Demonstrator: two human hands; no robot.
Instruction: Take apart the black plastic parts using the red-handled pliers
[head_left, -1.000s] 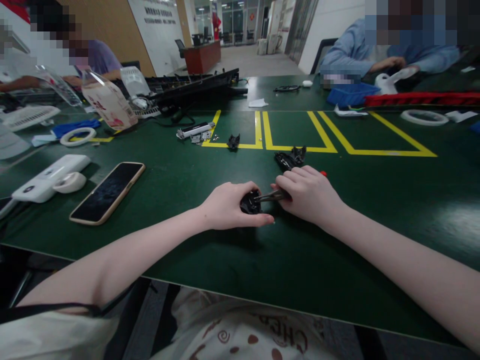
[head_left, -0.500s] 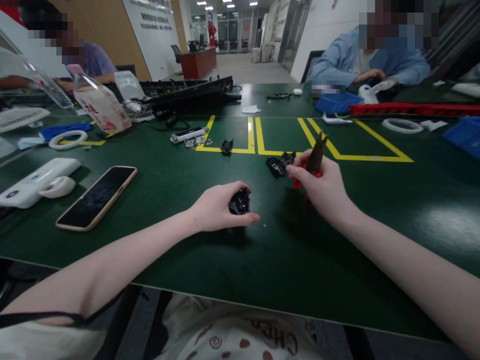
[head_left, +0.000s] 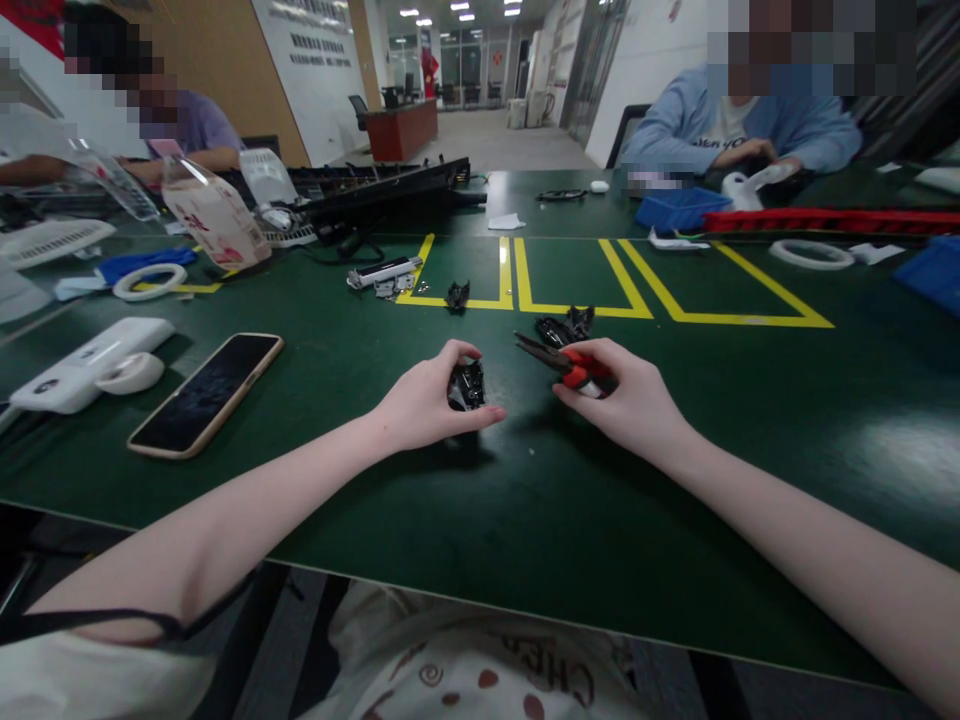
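My left hand (head_left: 435,400) is closed around a small black plastic part (head_left: 467,386), held just above the green table (head_left: 525,540). Its thumb and fingers grip the part at its edges. In my right hand (head_left: 619,385) are pliers (head_left: 574,368) with red handles, whose dark jaws point left toward the black part without touching it. Behind the pliers lie more black plastic pieces (head_left: 562,326), partly covered by them. Another small black piece (head_left: 457,295) rests farther back, at the yellow tape line.
To the left lie a phone (head_left: 206,395), a white device (head_left: 90,365) and a tape roll (head_left: 150,282). Small metal parts (head_left: 394,285) sit beside the yellow tape (head_left: 585,312). Across the table are a blue bin (head_left: 679,208), a long black housing (head_left: 397,190) and two seated people.
The pliers have swung from pointing up to pointing left, and my right hand has lowered slightly toward the left. The black part stays in my left hand, turned a little.
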